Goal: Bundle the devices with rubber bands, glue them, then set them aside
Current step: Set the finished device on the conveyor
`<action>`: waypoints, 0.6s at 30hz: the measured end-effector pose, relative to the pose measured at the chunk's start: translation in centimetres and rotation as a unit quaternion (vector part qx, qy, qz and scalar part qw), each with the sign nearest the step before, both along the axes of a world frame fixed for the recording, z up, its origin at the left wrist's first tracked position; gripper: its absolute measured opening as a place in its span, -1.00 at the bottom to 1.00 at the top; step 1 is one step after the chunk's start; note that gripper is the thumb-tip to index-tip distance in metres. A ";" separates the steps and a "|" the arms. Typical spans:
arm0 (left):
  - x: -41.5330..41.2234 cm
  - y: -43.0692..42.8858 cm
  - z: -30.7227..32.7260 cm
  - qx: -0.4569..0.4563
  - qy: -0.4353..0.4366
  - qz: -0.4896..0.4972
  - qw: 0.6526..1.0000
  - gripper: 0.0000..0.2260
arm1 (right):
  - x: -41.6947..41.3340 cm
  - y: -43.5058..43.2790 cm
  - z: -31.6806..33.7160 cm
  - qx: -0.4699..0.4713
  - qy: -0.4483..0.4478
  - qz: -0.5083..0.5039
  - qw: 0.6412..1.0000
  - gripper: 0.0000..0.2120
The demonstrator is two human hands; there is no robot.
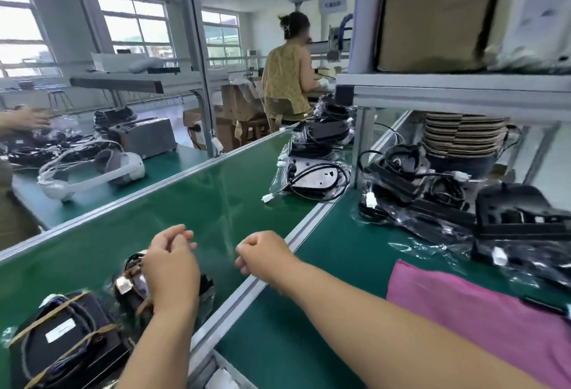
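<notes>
A black device bundled with tan rubber bands lies on the green belt at the lower left. Beside it a second banded black device in clear wrap sits partly under my left hand, which hovers over it with fingers loosely curled and nothing held. My right hand hangs just above the belt near its metal rail, fingers curled loosely, empty. Unbundled black devices with cables in plastic bags lie on the right-hand table, and more devices rest on the belt farther off.
A pink cloth lies at the right front. A metal shelf frame carries cardboard boxes above a stack of ridged trays. Across the belt sit a white headset and a grey box. Another person works at the back.
</notes>
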State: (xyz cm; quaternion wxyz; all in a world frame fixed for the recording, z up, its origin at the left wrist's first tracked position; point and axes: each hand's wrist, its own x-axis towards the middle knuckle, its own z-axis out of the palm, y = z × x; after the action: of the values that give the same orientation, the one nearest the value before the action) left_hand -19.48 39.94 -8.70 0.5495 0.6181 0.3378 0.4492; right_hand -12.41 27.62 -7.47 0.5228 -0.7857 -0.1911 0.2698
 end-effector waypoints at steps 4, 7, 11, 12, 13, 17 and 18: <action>3.7 -4.9 -0.7 -0.009 0.009 -0.083 0.996 -0.80 | 0.9 -5.3 0.3 -0.053 -0.057 -0.013 0.997 -0.83; 6.9 -9.5 -0.1 0.002 0.012 -0.151 0.988 -0.81 | 2.2 -9.7 0.8 -0.052 -0.062 -0.052 0.995 -0.84; 11.4 -14.5 2.6 0.034 0.013 -0.235 0.971 -0.80 | 5.2 -15.9 2.6 -0.035 -0.088 -0.158 0.983 -0.82; 12.6 -15.4 3.5 0.040 0.012 -0.248 0.968 -0.81 | 6.1 -17.2 3.1 -0.034 -0.105 -0.181 0.977 -0.84; 13.8 -16.2 4.4 0.042 0.009 -0.261 0.964 -0.82 | 7.0 -18.5 3.6 -0.031 -0.121 -0.205 0.971 -0.85; 18.4 -18.8 7.7 0.048 -0.005 -0.328 0.943 -0.81 | 10.2 -21.9 5.4 0.013 -0.151 -0.321 0.935 -0.79; 19.5 -19.2 8.4 0.059 -0.006 -0.342 0.938 -0.78 | 11.0 -22.4 5.9 0.025 -0.150 -0.345 0.926 -0.73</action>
State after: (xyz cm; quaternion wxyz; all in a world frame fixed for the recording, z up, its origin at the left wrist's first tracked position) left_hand 0.01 20.74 -0.33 0.6349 0.7247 0.0757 0.2568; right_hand -1.41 5.21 -1.60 0.5683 -0.8211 0.0085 -0.0535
